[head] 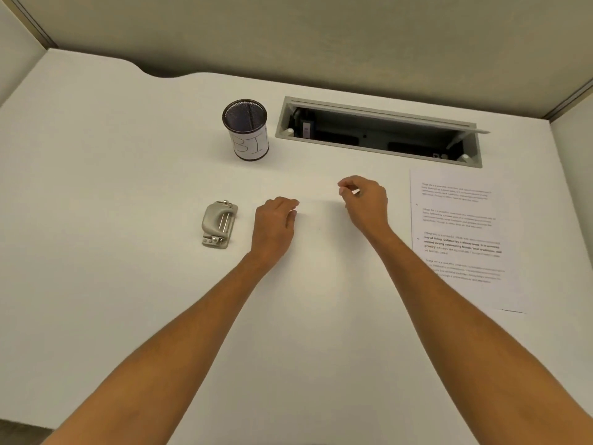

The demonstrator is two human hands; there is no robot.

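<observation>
My left hand (275,224) hovers low over the white desk (112,194) with its fingers curled, pinching the left end of a pale paper (319,202) that barely stands out from the desk. My right hand (364,200) is a little farther back and pinches the other end; a white bit shows between its thumb and fingers. The paper's outline is hard to make out. A grey metal hole punch (219,223) lies just left of my left hand, apart from it.
A black mesh pen cup (246,130) with a white label stands at the back centre. Right of it is an open cable tray (378,133) set into the desk. A printed sheet (462,239) lies at the right. Partition walls enclose the desk.
</observation>
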